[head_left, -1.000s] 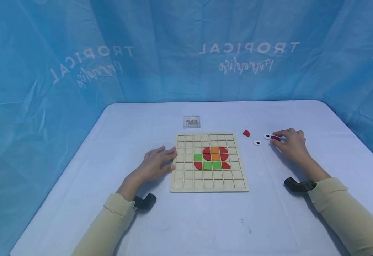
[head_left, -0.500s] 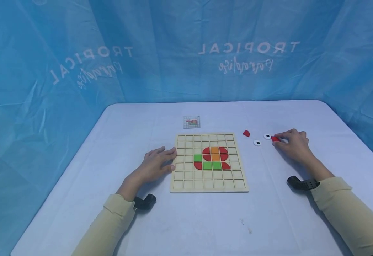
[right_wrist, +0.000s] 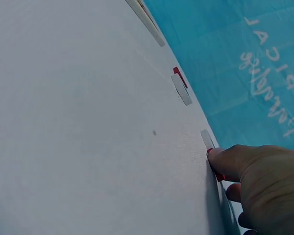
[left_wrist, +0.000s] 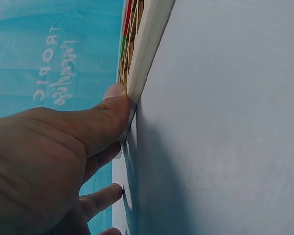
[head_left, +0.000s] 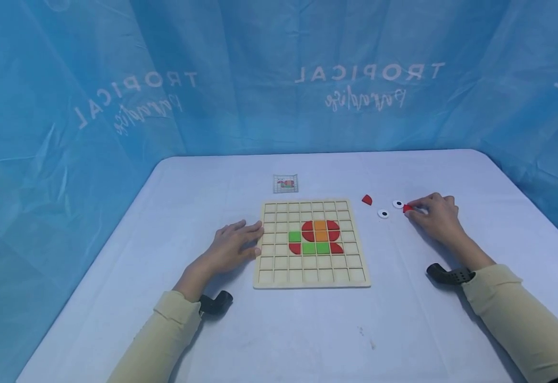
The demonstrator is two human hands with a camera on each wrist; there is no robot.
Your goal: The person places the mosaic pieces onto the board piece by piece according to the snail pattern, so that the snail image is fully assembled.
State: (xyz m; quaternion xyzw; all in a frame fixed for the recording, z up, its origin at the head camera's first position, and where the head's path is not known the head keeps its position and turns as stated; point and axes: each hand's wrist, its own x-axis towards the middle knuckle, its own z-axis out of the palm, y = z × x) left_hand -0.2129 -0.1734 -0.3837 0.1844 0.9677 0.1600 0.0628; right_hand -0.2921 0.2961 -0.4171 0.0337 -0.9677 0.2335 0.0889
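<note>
My right hand (head_left: 438,217) pinches a small red tile (head_left: 407,208) between thumb and fingers, low at the tabletop; its full shape is partly covered. Just left of it lies a round white eye disc (head_left: 398,204) with a black dot, and a second eye disc (head_left: 383,214) sits nearer the board. A red quarter-circle tile (head_left: 367,200) lies farther left. My left hand (head_left: 233,249) rests against the left edge of the wooden grid board (head_left: 281,262), thumb and fingertips touching its rim (left_wrist: 149,54). Red, orange and green tiles fill several of the board's middle squares.
Behind the board a small pattern card (head_left: 285,184) lies flat, printed with a coloured figure on a grid. The white-covered table (head_left: 307,335) is bordered at the back and sides by a blue curtain (head_left: 259,117) with lettering.
The red tile has turned in my right fingers, showing a broader face than one second ago. My right hand shifted only slightly. The left hand and the board have stayed put.
</note>
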